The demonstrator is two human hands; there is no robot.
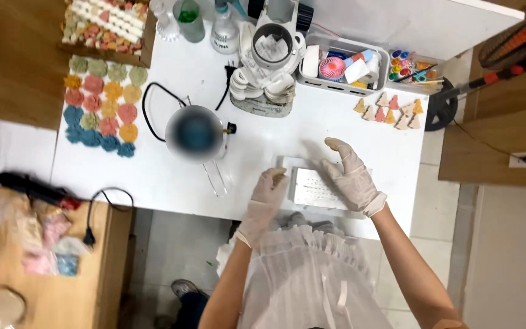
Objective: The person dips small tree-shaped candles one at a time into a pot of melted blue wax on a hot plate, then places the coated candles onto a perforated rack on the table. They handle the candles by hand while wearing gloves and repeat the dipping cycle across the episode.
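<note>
Gloves covered both hands: the left hand (267,194) pinched the perforated metal tray's (319,189) left edge, steadying it on the white tabletop (263,140), while the right hand (351,176) rested open, flat across it.

Bright, even overhead light, soft shadows on the white table (171,176); slight softness, wide-angle bending at edges.

On the white tabletop (171,176) a round metal pot (196,133) stands with a black cord (150,100) looping beside it. Coloured flower-shaped pieces (101,105) lie in rows at the left edge, small triangular pieces (391,111) at the right. A white bin (343,64) of supplies sits near a clear spray bottle (224,29) and a green cup (189,18)
</note>
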